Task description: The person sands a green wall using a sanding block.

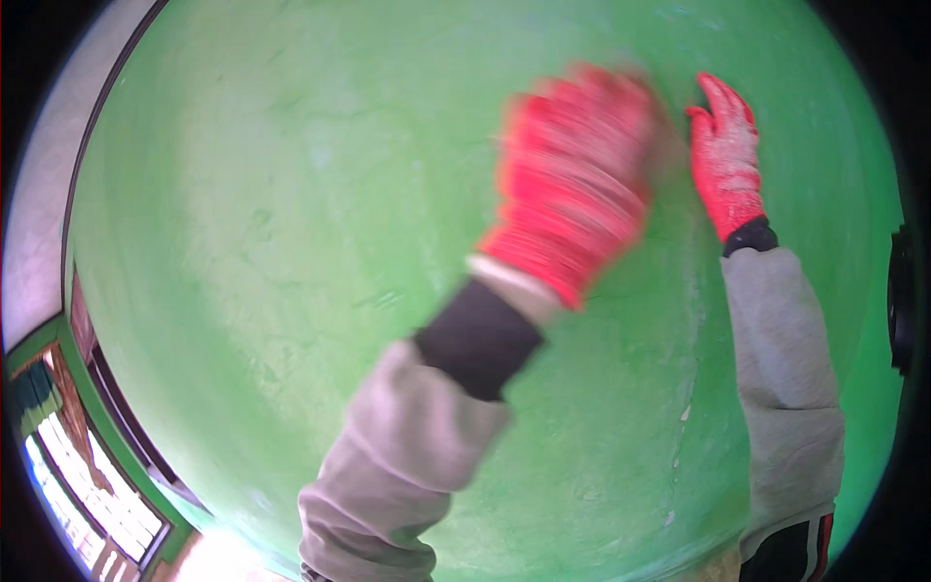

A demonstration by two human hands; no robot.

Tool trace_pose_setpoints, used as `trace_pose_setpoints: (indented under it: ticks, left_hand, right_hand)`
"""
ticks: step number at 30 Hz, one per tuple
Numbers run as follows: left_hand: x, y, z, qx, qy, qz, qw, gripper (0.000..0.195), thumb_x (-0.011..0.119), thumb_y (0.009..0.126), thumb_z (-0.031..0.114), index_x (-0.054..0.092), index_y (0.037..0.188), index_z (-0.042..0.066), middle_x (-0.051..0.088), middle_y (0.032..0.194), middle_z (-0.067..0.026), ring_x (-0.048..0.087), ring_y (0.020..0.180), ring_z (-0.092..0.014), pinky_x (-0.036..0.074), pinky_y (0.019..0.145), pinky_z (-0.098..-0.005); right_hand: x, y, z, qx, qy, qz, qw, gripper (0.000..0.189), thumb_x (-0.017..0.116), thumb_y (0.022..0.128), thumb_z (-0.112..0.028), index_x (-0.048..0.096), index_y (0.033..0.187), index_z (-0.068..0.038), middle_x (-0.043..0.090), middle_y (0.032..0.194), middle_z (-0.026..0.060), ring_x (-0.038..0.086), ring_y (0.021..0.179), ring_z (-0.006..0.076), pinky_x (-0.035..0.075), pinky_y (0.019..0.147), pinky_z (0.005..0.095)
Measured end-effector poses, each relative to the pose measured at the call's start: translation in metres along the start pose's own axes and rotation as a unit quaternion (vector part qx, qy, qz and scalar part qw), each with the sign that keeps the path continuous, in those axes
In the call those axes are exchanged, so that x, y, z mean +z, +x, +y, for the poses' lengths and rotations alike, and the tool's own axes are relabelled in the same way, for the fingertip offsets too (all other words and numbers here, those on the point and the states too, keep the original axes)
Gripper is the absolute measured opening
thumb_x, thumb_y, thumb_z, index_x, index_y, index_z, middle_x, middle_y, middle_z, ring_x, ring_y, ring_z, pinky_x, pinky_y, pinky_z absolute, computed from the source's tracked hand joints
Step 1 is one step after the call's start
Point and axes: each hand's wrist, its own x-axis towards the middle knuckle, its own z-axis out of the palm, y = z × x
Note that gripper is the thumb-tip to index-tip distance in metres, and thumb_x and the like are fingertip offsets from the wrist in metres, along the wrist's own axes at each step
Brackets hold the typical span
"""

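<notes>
A green painted plaster wall (305,218) fills most of the view, with pale worn patches and fine scratches. My left hand (574,182), in a red knitted work glove, is over its upper middle and strongly blurred. Its fingers are folded toward the wall side, so whatever may be beneath them is hidden. To its right, my right hand (727,153) wears a matching glove dusted with pale powder. Its thumb stands apart from the fingers, nothing shows in its grasp, and it appears to rest against the wall.
A crack with chipped paint (684,415) runs down the wall below my right hand. At lower left is a green-framed window (94,473) with a curtain. A dark strip (80,145) borders a pale surface at far left. A black object (900,298) sits at the right edge.
</notes>
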Motion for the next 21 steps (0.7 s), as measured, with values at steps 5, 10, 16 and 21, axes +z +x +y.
trace_pose_setpoints:
  ticks: [5, 10, 16, 21]
  left_hand:
    - [-0.026, -0.027, -0.033, -0.027, -0.026, -0.031, 0.999, 0.066, 0.081, 0.073, 0.034, 0.060, 0.129, 0.007, 0.062, 0.124, -0.0178, 0.061, 0.113, -0.035, 0.052, 0.093, -0.0450]
    - [-0.115, -0.090, -0.203, -0.420, 0.119, 0.062, 0.898, 0.078, 0.078, 0.077, 0.046, 0.053, 0.140, 0.007, 0.061, 0.130, -0.0185, 0.058, 0.121, -0.035, 0.047, 0.104, -0.0447]
    - [-0.144, -0.147, -0.197, -0.520, 0.172, 0.064, 0.834, 0.088, 0.079, 0.077, 0.049, 0.045, 0.146, 0.005, 0.044, 0.147, -0.0217, 0.047, 0.132, -0.039, 0.041, 0.108, -0.0467]
    - [-0.107, -0.142, -0.095, -0.095, 0.107, -0.052, 0.988, 0.080, 0.081, 0.075, 0.040, 0.050, 0.140, 0.004, 0.056, 0.131, -0.0227, 0.053, 0.123, -0.038, 0.044, 0.104, -0.0482]
  right_hand:
    - [0.002, -0.008, -0.004, 0.030, -0.025, -0.011, 0.999, 0.043, 0.061, 0.093, -0.019, 0.058, 0.136, -0.013, 0.058, 0.138, 0.0119, 0.051, 0.129, 0.0344, 0.040, 0.110, 0.0458]
    - [-0.004, -0.009, -0.005, 0.045, -0.045, -0.028, 0.998, 0.045, 0.060, 0.094, -0.019, 0.057, 0.138, -0.013, 0.056, 0.141, 0.0117, 0.049, 0.131, 0.0338, 0.039, 0.111, 0.0462]
    - [0.005, 0.004, -0.038, -0.003, -0.052, 0.001, 0.999, 0.045, 0.062, 0.093, -0.019, 0.057, 0.138, -0.012, 0.056, 0.140, 0.0126, 0.049, 0.132, 0.0334, 0.038, 0.113, 0.0470]
    - [0.024, 0.035, -0.129, -0.117, 0.099, -0.024, 0.988, 0.053, 0.065, 0.085, -0.005, 0.056, 0.137, -0.011, 0.056, 0.141, 0.0115, 0.049, 0.132, 0.0330, 0.041, 0.110, 0.0430]
